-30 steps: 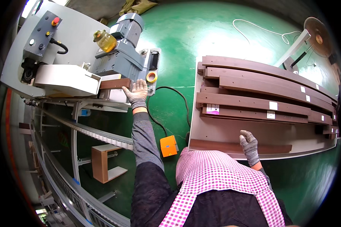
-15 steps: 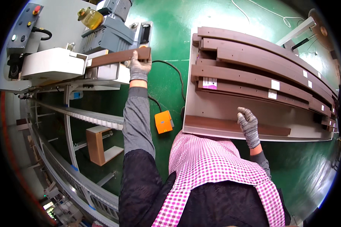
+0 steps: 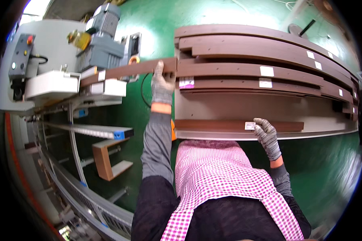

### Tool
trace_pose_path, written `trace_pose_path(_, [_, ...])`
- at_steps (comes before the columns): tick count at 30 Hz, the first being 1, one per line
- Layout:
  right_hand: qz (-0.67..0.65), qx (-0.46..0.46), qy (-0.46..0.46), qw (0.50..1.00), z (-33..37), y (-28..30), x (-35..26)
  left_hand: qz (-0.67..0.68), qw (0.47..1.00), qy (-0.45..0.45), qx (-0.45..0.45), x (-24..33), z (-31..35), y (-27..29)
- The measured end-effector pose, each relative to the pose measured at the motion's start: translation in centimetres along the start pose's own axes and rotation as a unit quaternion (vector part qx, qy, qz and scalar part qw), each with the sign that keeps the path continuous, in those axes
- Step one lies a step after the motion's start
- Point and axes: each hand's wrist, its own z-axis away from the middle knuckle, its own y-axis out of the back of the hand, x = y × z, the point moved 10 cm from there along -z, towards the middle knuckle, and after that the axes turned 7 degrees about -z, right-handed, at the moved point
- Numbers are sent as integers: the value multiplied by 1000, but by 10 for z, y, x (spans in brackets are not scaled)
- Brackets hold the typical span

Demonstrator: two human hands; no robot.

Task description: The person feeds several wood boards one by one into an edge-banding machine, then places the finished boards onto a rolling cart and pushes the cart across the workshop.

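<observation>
1. We are gripping the brown plank (image 3: 128, 70) near its right end, our left hand (image 3: 163, 82) clamping its gloved fingers around it
2. We are holding this plank between the machine's white housing (image 3: 48, 86) and the bench (image 3: 221, 105), its left end lying by the housing and its right end meeting the stacked boards (image 3: 249, 48) in our view, though we are not managing to tell whether they are touching
3. We are seeing a white sticker (image 3: 101, 75) on the plank, toward its left end
4. We are holding our hands well apart, the right hand (image 3: 268, 138) pinching a small white label (image 3: 250, 125) at its fingertips
5. We are seeing that label in front of a brown strip (image 3: 213, 125), which is lying along the bench's near edge
6. We are wearing a pink checked apron (image 3: 217, 172)
7. We are facing a grey motor (image 3: 106, 24) and a yellowish bottle (image 3: 79, 40) beyond the plank
</observation>
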Motion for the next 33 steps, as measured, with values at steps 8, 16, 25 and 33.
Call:
trace_pose_path(8, [-57,-75,111,989,-10,-66,-53,-56,991,48,-107,-70,98,-55])
trace_pose_path(16, [-286,-8,23,958,-41,-146,-19,-235,959,93,-126,-113,177,-20])
trace_pose_path(25, [-341,96,57,933,29,-24,-42,58,984,84,-147,20,80,37])
trace_pose_path(33, [-531,316,80,782,7,198,1,-17,996,73,-41,14,56,77])
